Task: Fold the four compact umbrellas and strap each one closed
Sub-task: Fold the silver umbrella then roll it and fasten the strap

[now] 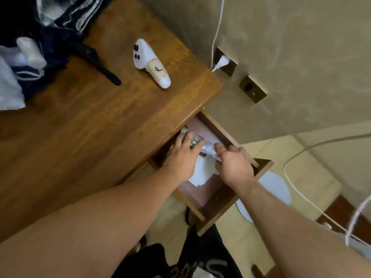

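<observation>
Both hands [181,155] [233,163] are placed in the open drawer [224,199], under the desk [90,121] edge; papers [200,173] lie beneath them.

Glossy wooden desk [90,121] (white paper [200,171] inside)

Brown wooden surface [84,125] with an open drawer [224,199] at its right edge.

On top: a white game controller [141,55] touching a cream-and-white folded umbrella [159,74], a black umbrella handle [100,65] sticking out from dark fabric [54,37] heaped at the far left corner, a white bag [10,87] beside it. Inside the drawer: white paper sheets [202,171] and a blurred silvery bundle [200,144]. Below, pale tiled floor [301,177] with a white disc [275,187] and trailing white cables [301,195].
</observation>
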A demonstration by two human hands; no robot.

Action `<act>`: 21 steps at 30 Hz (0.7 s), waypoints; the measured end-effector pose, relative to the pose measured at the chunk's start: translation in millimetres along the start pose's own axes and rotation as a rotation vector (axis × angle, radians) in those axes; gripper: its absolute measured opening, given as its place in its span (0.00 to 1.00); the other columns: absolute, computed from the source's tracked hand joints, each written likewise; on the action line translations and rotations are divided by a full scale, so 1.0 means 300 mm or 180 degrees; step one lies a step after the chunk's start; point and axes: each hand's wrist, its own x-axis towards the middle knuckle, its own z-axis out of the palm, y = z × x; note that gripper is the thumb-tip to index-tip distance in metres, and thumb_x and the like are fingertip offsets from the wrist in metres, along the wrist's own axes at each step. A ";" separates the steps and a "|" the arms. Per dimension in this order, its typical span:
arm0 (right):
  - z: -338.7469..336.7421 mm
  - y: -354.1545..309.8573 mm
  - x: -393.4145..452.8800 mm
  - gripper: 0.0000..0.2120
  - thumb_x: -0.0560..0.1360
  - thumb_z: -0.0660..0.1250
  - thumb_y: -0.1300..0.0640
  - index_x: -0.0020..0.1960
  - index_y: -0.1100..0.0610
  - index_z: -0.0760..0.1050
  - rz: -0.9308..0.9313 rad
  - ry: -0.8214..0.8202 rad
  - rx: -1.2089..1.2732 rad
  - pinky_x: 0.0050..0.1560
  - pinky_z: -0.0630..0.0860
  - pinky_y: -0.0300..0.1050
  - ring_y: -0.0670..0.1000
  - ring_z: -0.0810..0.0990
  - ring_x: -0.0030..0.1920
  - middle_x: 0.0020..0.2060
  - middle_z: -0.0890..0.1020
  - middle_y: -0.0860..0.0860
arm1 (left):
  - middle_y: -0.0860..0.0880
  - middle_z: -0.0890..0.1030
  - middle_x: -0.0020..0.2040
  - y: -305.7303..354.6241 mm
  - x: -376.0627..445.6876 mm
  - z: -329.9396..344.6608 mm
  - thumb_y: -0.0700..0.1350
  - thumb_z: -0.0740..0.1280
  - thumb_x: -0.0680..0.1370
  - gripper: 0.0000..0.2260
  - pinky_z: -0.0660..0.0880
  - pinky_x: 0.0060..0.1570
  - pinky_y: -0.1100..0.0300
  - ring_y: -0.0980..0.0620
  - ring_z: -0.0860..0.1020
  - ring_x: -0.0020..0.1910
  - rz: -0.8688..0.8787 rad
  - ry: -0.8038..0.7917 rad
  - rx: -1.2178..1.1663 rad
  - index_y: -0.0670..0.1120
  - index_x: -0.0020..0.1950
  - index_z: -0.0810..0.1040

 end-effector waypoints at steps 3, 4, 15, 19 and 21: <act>0.078 -0.001 0.047 0.31 0.80 0.63 0.61 0.80 0.47 0.61 0.0221 -0.0009 -0.0049 0.65 0.73 0.58 0.62 0.67 0.67 0.65 0.74 0.57 | 0.45 0.47 0.84 -0.058 0.039 0.079 0.40 0.67 0.79 0.37 0.66 0.74 0.40 0.37 0.51 0.81 0.0000 -0.0438 0.0311 0.56 0.84 0.53; 0.098 0.002 0.057 0.33 0.79 0.64 0.63 0.81 0.47 0.60 0.0257 -0.0001 -0.0081 0.65 0.73 0.59 0.62 0.67 0.67 0.66 0.73 0.58 | 0.46 0.47 0.84 -0.071 0.061 0.095 0.40 0.67 0.79 0.39 0.66 0.75 0.41 0.37 0.51 0.81 0.0029 -0.0595 0.0319 0.57 0.84 0.51; 0.222 0.072 0.098 0.22 0.81 0.58 0.58 0.74 0.53 0.71 0.0285 -0.0834 -0.0201 0.67 0.75 0.55 0.62 0.75 0.68 0.69 0.75 0.56 | 0.47 0.61 0.80 -0.001 0.199 0.176 0.45 0.63 0.79 0.40 0.64 0.75 0.48 0.41 0.60 0.76 0.0182 -0.0789 0.0158 0.53 0.86 0.45; 0.221 0.072 0.137 0.29 0.81 0.56 0.53 0.82 0.50 0.59 0.0550 -0.1224 0.0039 0.73 0.70 0.59 0.62 0.69 0.74 0.76 0.68 0.57 | 0.47 0.59 0.83 0.008 0.191 0.152 0.47 0.62 0.82 0.36 0.59 0.79 0.46 0.38 0.58 0.79 0.0102 -0.1175 -0.0006 0.51 0.86 0.49; 0.205 0.058 0.133 0.27 0.81 0.55 0.51 0.80 0.50 0.62 0.0504 -0.1296 0.0064 0.73 0.70 0.59 0.63 0.70 0.73 0.74 0.70 0.58 | 0.47 0.63 0.82 -0.008 0.152 0.120 0.48 0.63 0.83 0.31 0.59 0.79 0.50 0.40 0.61 0.79 0.0276 -0.1177 -0.0171 0.50 0.85 0.55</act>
